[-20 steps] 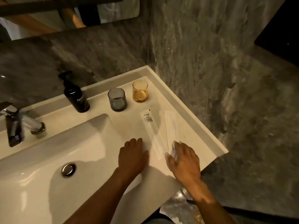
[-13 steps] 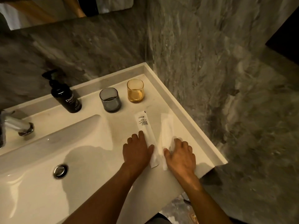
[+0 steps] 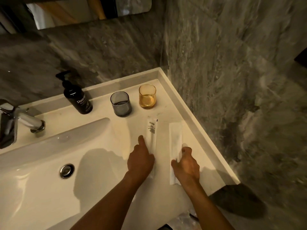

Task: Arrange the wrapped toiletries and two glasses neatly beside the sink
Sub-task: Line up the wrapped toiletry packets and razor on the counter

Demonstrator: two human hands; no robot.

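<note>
Sink ledge [image 3: 196, 113]: both packets now parallel, left hand [image 3: 141, 161] index-out nudging printed packet [image 3: 152, 135], right hand [image 3: 186, 163] loosely pinching plain packet [image 3: 175, 143]; nearly tidy.

Left hand [image 3: 141, 161] and right hand [image 3: 186, 166] seemingly on two wrapped packets [image 3: 175, 143].
</note>
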